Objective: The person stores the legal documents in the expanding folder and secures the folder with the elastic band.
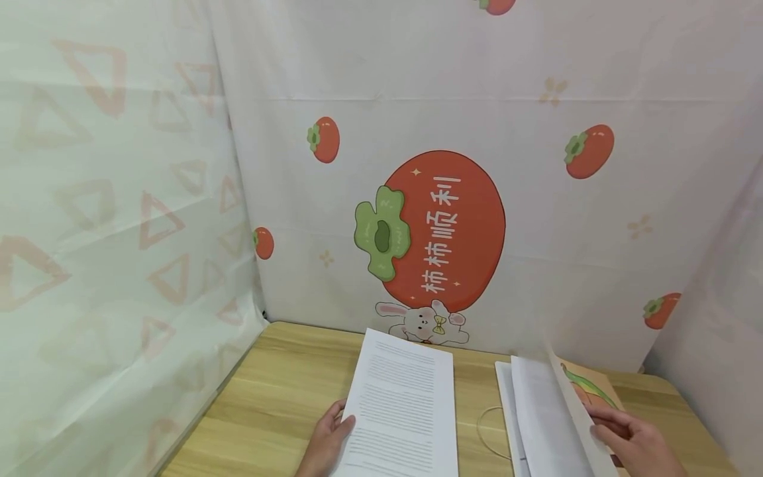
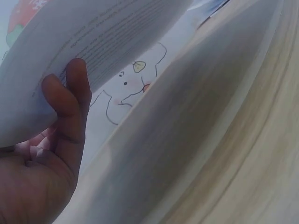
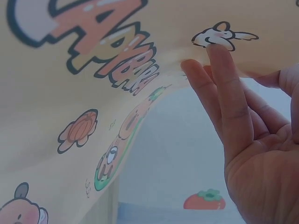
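Observation:
At the front middle of the table, my left hand [image 1: 329,438] grips the left edge of a white printed paper [image 1: 399,404], thumb on the text side. In the left wrist view my fingers lie against the back of this paper [image 2: 112,37], which bows and stands raised off the table. On the right, my right hand [image 1: 638,442] pinches the lifted cover [image 1: 573,411] of a folder between thumb and fingers. Its outer side [image 3: 46,107] is tan with cartoon capybaras and lettering. White sheets [image 1: 539,414] lie inside the folder.
A thin elastic band [image 1: 479,427] loops out from the folder's left side onto the wood-grain table [image 1: 274,377]. A white cloth [image 1: 286,199] printed with persimmons hangs along the back edge. Another cloth [image 1: 131,252] with triangles hangs at the left.

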`<act>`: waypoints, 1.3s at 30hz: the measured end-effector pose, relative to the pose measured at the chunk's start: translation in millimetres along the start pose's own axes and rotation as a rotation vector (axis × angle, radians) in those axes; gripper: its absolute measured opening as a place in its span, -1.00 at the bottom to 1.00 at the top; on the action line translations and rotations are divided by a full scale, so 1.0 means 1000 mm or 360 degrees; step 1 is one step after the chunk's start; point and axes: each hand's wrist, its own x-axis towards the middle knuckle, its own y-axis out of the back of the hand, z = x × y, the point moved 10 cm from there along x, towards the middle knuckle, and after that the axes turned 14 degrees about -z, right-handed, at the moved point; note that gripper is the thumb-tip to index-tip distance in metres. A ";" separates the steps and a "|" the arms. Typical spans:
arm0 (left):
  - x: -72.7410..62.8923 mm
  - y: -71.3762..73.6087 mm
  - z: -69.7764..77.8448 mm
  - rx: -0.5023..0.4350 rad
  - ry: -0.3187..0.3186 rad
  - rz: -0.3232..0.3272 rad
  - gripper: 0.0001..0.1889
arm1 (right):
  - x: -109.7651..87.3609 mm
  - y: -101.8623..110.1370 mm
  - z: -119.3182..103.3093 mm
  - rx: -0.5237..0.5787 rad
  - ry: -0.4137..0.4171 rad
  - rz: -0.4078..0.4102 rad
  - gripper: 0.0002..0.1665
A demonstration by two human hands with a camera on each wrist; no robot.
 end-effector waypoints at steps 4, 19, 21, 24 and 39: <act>0.005 -0.010 -0.002 -0.0032 0.0004 0.0006 -0.54 | 0.000 -0.001 -0.001 -0.0002 0.0004 -0.0011 -0.43; 0.017 -0.057 -0.017 -0.0213 0.0008 -0.0025 -0.52 | 0.003 -0.001 0.004 -0.0008 -0.0007 -0.0032 -0.38; 0.019 -0.063 -0.019 -0.0230 -0.0002 -0.0037 -0.52 | 0.004 -0.001 0.005 -0.0012 -0.0007 -0.0042 -0.37; 0.020 -0.070 -0.022 -0.0252 -0.0011 -0.0044 -0.54 | 0.004 -0.001 0.003 -0.0029 -0.0001 -0.0053 -0.37; 0.025 -0.090 -0.022 -0.0272 -0.0073 -0.0065 -0.56 | 0.003 -0.012 -0.021 -0.0074 0.0081 -0.0082 -0.43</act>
